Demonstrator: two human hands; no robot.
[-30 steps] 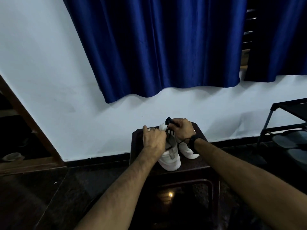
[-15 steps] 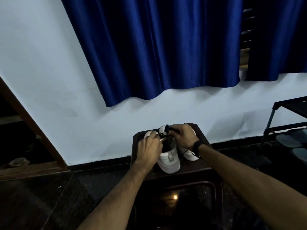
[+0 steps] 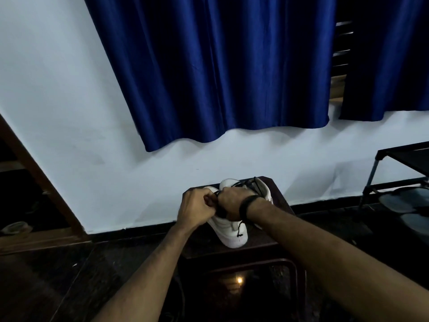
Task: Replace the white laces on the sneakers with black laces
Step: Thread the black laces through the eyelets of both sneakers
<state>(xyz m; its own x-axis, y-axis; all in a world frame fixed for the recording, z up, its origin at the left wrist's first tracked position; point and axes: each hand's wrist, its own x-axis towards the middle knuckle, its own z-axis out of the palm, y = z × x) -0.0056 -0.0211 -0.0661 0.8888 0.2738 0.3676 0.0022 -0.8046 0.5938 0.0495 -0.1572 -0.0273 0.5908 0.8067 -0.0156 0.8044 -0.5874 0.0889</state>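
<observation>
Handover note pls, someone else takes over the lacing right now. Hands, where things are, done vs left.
Left hand: fingers curled, pinching the black lace at the near sneaker.
Right hand: curled over the same sneaker's top, against the left hand; what it holds is hidden.
Both white sneakers stand on the dark stool by the wall; the far sneaker shows dark lacing on top.
Done: a black lace is on the near sneaker, one end dangling down its side.
Left: finish that lace. How far the far sneaker is laced cannot be told. No white laces are in view.

Home: curtain (image 3: 209, 70), shoe rack (image 3: 399, 177)
</observation>
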